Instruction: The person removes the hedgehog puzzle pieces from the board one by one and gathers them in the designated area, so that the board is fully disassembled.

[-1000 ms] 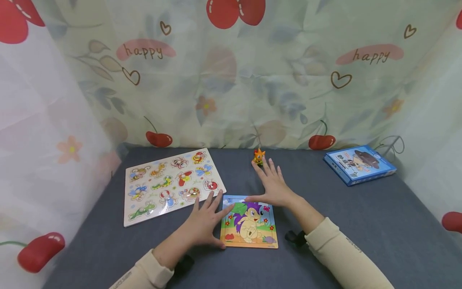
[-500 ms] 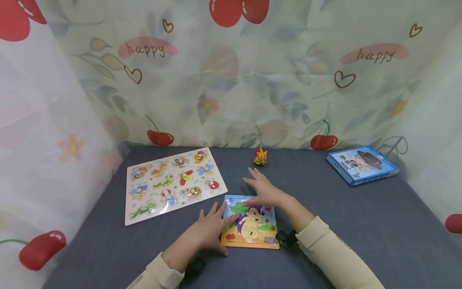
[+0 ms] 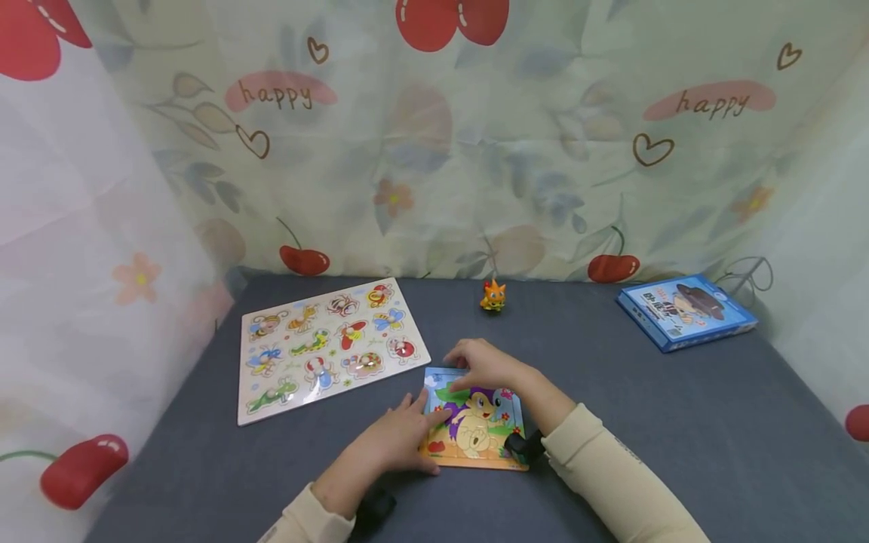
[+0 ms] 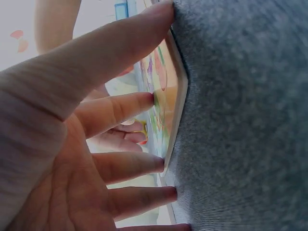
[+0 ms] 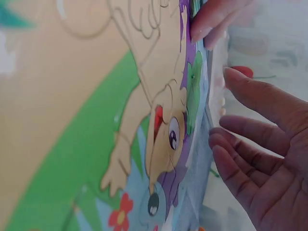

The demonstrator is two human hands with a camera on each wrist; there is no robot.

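Note:
A square hedgehog jigsaw puzzle (image 3: 475, 434) lies flat on the dark cloth in the head view. My left hand (image 3: 397, 437) is at its left side, fingers spread. In the left wrist view the thumb is by one corner of the puzzle board (image 4: 168, 82), the index fingertip rests over its picture, and other fingertips reach the edge and the cloth. My right hand (image 3: 492, 366) arches over the far edge. The right wrist view shows that hand (image 5: 267, 149) with bent fingers and thumb apart, nothing between them; whether its fingertips touch the board I cannot tell.
A larger insect peg puzzle board (image 3: 333, 351) lies to the left, its near right corner close to the hedgehog puzzle. An orange toy figure (image 3: 492, 296) stands behind. A blue box (image 3: 686, 311) lies at the back right. Patterned curtains (image 3: 434, 151) enclose the table (image 3: 597, 347).
My right hand has drawn back from near the orange figure to the puzzle's far edge, its fingers bending. My left hand has shifted slightly right, closer against the puzzle's left side.

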